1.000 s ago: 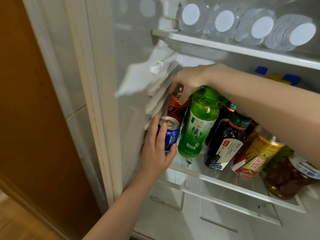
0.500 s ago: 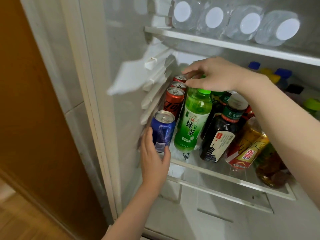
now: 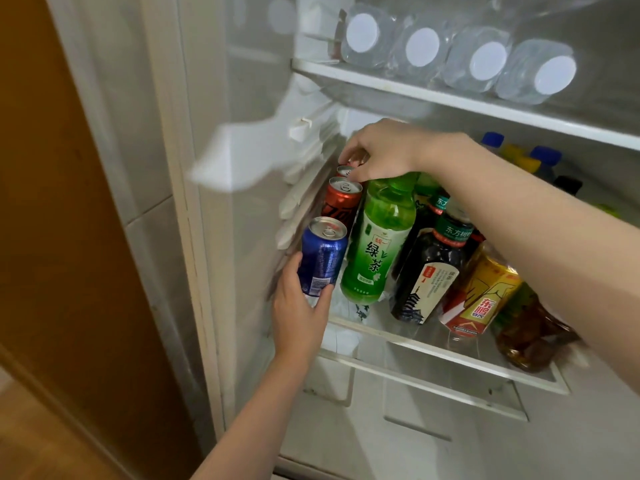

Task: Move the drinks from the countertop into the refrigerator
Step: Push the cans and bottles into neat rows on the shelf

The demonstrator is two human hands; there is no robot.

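Note:
A blue can (image 3: 322, 254) stands at the front left corner of the refrigerator's glass shelf (image 3: 446, 351). My left hand (image 3: 301, 313) grips its lower part from the front. Behind it stands a red can (image 3: 341, 202), and further back another red can (image 3: 344, 172). My right hand (image 3: 381, 152) reaches over the bottles, fingertips pinching the rim of that rear can. A green tea bottle (image 3: 377, 240) stands just right of the cans.
A dark tea bottle (image 3: 433, 268), a yellow-labelled bottle (image 3: 481, 296) and an amber bottle (image 3: 526, 337) fill the shelf's right side. Blue- and yellow-capped bottles (image 3: 519, 157) stand behind. Several water bottles (image 3: 485, 60) lie on the upper shelf. The fridge's left wall (image 3: 249, 202) is close by.
My right hand has shifted from above the green bottle's cap back to the rear red can. My left hand keeps hold of the blue can at the shelf's front corner.

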